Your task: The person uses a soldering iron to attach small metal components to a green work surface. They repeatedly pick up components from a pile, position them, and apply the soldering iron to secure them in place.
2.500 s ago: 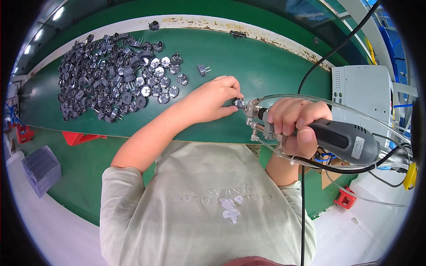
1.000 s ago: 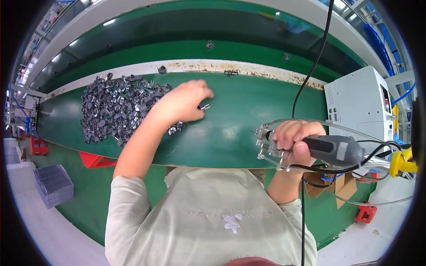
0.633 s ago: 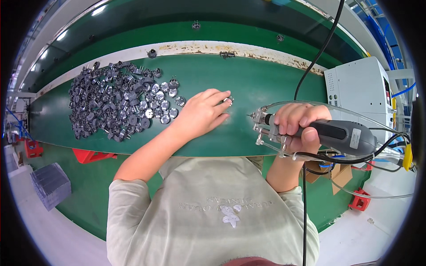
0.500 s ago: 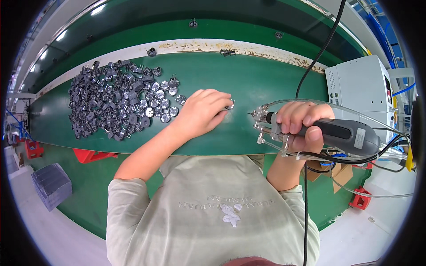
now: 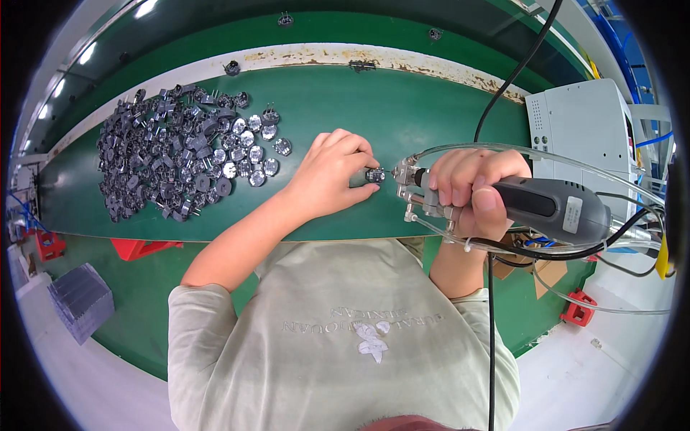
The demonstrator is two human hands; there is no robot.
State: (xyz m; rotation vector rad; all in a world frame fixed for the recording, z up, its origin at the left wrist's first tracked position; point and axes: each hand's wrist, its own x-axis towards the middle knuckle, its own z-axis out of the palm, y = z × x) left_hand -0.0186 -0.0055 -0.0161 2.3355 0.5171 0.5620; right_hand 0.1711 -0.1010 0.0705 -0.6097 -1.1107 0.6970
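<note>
The left hand [image 5: 332, 179] pinches a small round grey metal part [image 5: 374, 174] between thumb and fingertips, held just above the green belt surface [image 5: 402, 100]. A second ago this hand was out by the heap of similar grey metal parts [image 5: 172, 161] — now it is back, the part brought up to the metal nozzle tip [image 5: 402, 176] of the grey handheld power tool [image 5: 553, 208]. The right hand [image 5: 471, 190] is wrapped tight around that tool. Part and tip look touching, though the view is too small to be sure — a fresh piece appears ready for working.
</note>
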